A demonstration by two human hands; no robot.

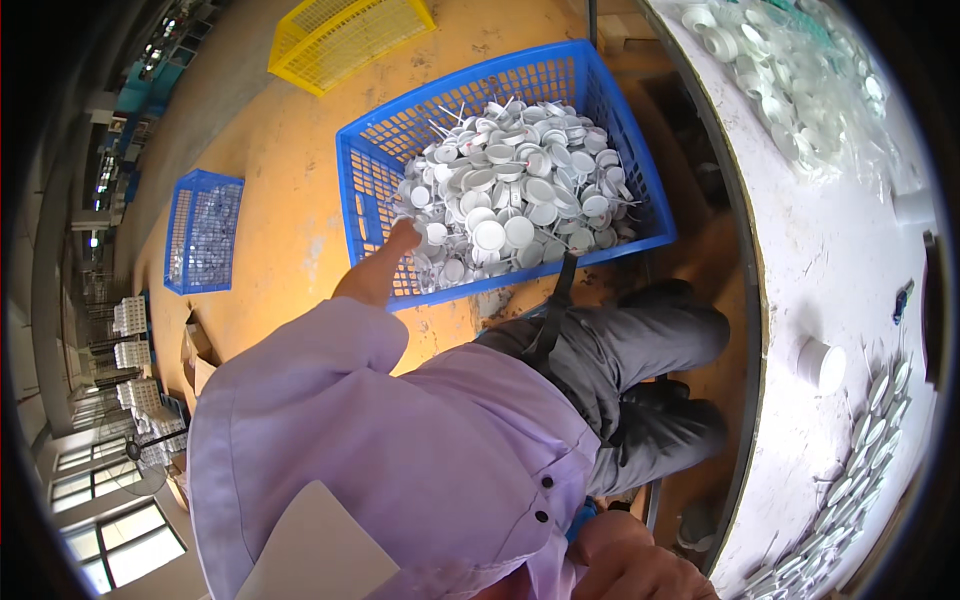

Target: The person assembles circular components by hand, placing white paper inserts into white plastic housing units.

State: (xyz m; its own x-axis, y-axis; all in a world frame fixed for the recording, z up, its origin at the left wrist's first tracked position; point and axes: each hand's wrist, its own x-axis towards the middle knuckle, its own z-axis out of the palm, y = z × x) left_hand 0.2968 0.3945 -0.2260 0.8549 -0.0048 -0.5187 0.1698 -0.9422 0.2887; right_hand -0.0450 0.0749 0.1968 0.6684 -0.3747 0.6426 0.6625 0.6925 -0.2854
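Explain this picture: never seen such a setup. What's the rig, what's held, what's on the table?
No machine: a person's bare hands. A wide fisheye camera on the head looks down, so straight edges bend. The left hand reaches into a large blue basket heaped with white round pieces; whether it grips one is unclear. The right hand is at the lower edge; its grip can't be seen. The white table bears rows of white discs and a white cylinder.

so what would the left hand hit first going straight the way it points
The left hand would most likely meet the white discs heaped in the blue basket; it seems to be at the pile's edge, though depth is hard to tell.
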